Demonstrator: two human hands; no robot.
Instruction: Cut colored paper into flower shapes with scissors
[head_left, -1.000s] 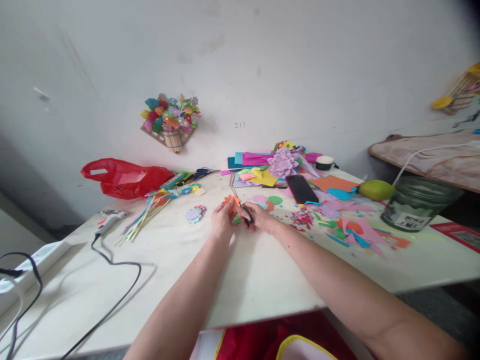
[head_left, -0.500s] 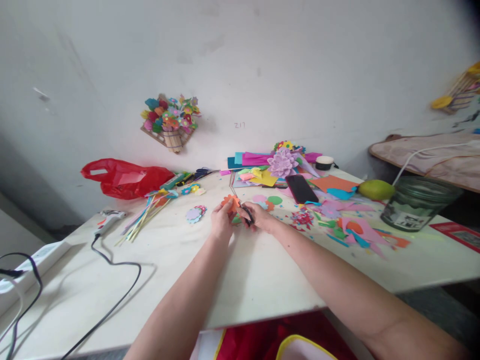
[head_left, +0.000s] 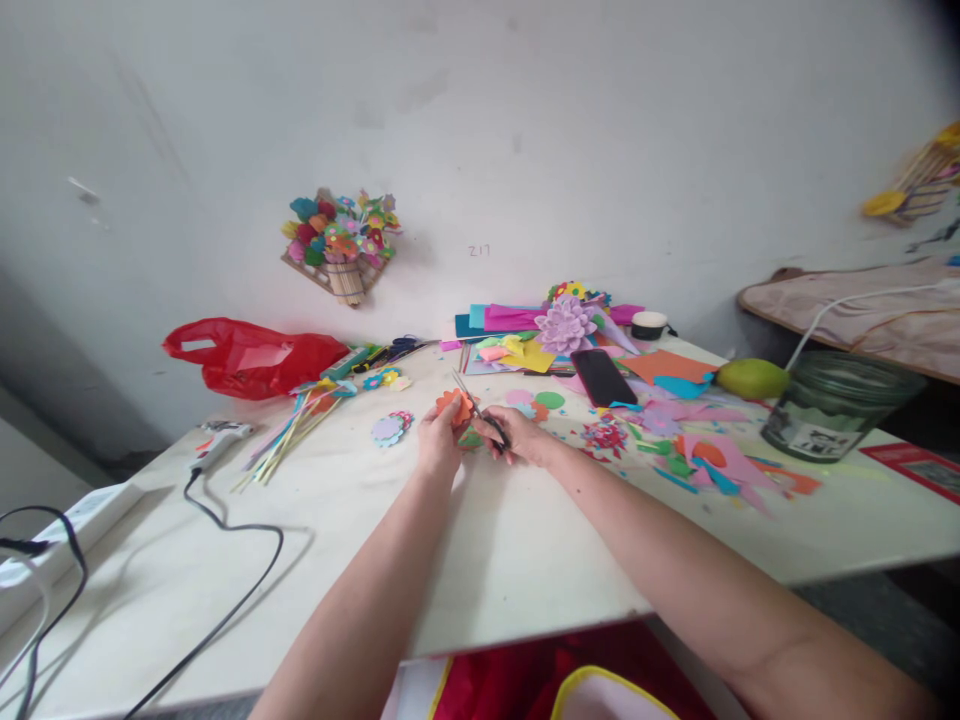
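Note:
Between the fingers of my left hand point(head_left: 441, 432) is an orange flower cutout point(head_left: 454, 407) with a scalloped edge. My right hand point(head_left: 516, 436) is closed round the black handles of a pair of scissors point(head_left: 489, 422). The blades point up and away, close by the flower's right edge. A green piece point(head_left: 471, 440) lies on the table under my hands, partly hidden. Just beyond the scissors are a green paper circle point(head_left: 550, 400) and other round cutouts. Left of my hands lies a lilac flower cutout point(head_left: 388, 430) beside a red patterned one.
A phone point(head_left: 602, 378), coloured scraps point(head_left: 720, 465), a green mango-like fruit point(head_left: 751, 379) and a glass jar point(head_left: 840, 405) are on the right. A red plastic bag point(head_left: 262, 355), thin sticks point(head_left: 279, 440), a glue gun point(head_left: 219, 445) with its cord and a power strip point(head_left: 67, 530) are left.
The scissors have swung so their blades stand clear at the flower's right side. My left hand has shifted slightly left and the orange flower shows more fully.

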